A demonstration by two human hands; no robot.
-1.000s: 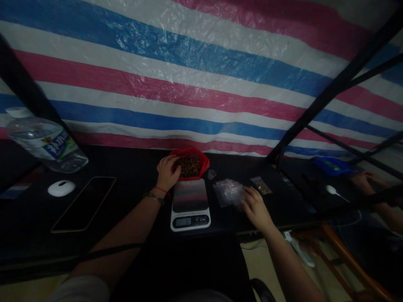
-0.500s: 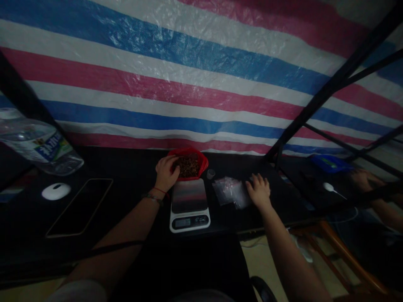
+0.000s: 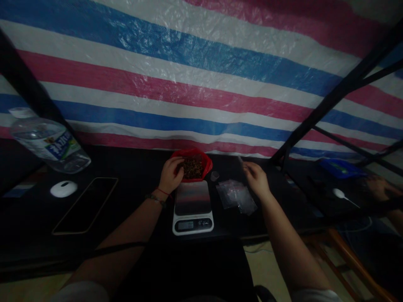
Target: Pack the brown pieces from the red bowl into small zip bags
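Observation:
A red plastic bag (image 3: pixel 207 164), rolled open, holds a heap of small brown dried bits (image 3: pixel 192 168). My left hand (image 3: pixel 170 173) is closed at the bag's left rim, its fingertips over the bits. Directly in front lies a white kitchen scale (image 3: pixel 192 205) with nothing on its plate; the display is lit but unreadable. My right hand (image 3: pixel 256 178) is raised to the right, pinching a thin pale item (image 3: pixel 240 160) too dim to name. Below that hand lie several clear zip bags (image 3: pixel 234 195). A tiny clear cup (image 3: pixel 214 175) stands between the red bag and these.
On the left are a large clear bottle (image 3: pixel 52 140), a white mouse (image 3: pixel 63 188) and a phone (image 3: pixel 86 205). Striped sheeting (image 3: pixel 189 96) hangs behind the black table. Dark metal posts (image 3: pixel 299 130) flank the space. Another person's hand (image 3: pixel 378 186) is at the far right, near a blue bag (image 3: pixel 341 167).
My right hand has moved from beside the zip bags up and slightly left, its spread fingers now pinching a thin pale item. My left hand stays at the red bag. The view has shifted slightly.

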